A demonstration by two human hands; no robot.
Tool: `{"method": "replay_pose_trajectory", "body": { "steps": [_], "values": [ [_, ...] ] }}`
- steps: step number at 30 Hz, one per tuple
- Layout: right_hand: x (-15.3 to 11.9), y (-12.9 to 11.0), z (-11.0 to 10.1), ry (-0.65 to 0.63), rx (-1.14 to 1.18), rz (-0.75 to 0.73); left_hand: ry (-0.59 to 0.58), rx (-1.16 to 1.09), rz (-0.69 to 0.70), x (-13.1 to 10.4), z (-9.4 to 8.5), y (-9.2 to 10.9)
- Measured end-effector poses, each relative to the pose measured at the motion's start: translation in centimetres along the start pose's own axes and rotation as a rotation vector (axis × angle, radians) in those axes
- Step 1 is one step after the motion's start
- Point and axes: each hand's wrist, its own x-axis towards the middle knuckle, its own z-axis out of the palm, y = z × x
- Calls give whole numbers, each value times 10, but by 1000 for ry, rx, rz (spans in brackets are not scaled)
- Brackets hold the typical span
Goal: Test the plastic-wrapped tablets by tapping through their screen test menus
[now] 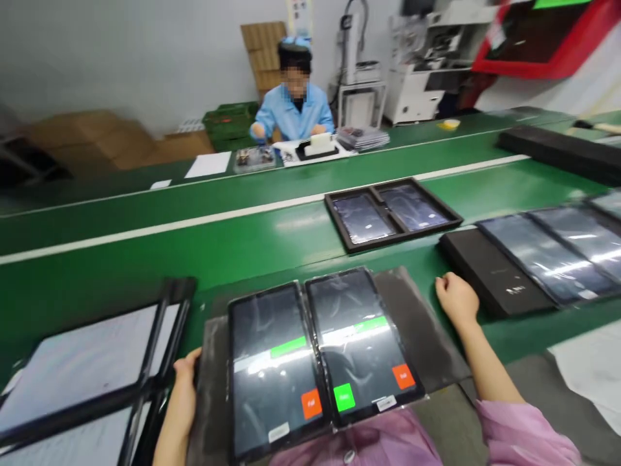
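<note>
Two tablets lie side by side on a dark grey foam pad [422, 323] in front of me. The left tablet [272, 395] shows a green bar and an orange-red button; the right tablet [361, 362] shows a green bar, a green button and an orange-red button. Clear film wrinkles at their edges. My left hand [182, 398] is closed at the pad's left edge, its fingers partly hidden. Beyond the pad's right side, my right hand [458, 301] is curled into a fist beside a black foam block [495, 272]; whatever it may hold is hidden.
Several lit tablets [97, 362] in dark frames stand at the left. Ahead, a black tray [352, 247] holds two tablets on the green belt [242, 233]. More tablets [548, 255] lie at the right. Across the line sits a person in blue [295, 110].
</note>
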Motion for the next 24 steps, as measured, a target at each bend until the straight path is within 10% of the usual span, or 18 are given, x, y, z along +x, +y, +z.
{"method": "replay_pose_trajectory", "body": {
  "steps": [6,13,18,21,24],
  "values": [
    [-25,6,-20,-1,191,-70,65,-23,16,-36,-11,-9],
    [-148,-41,-86,-31,291,-1087,-242,268,376,-96,-26,-9],
    [-183,-83,-89,-131,155,-1491,-340,532,532,-96,-35,-13],
    [-152,-76,-84,-209,220,-1397,-387,578,555,-83,-44,-5],
    [-97,-59,-74,-209,329,-954,-487,577,561,-63,-40,26]
  ]
}}
